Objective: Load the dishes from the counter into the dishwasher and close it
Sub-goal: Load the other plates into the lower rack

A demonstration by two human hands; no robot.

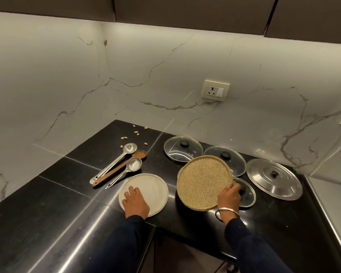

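A speckled tan plate (203, 181) is tilted up off the black counter (47, 213), and my right hand (229, 196) grips its lower right rim. My left hand (135, 201) rests flat, fingers straight, on a white plate (152, 188) lying on the counter. Three glass lids lie behind and beside the tan plate: one at the back (182, 147), one to its right (227, 158), and one (246, 194) partly hidden behind my right hand. A steel lid (274, 179) lies at the far right. Two steel ladles (116, 161) (126, 171) and a wooden spoon (122, 167) lie left of the plates.
Several small seed shells (136, 133) are scattered in the back corner of the counter. A wall socket (216, 90) sits on the marble backsplash. Dark cabinets hang overhead. The counter's front edge runs below my forearms; the dishwasher is out of view.
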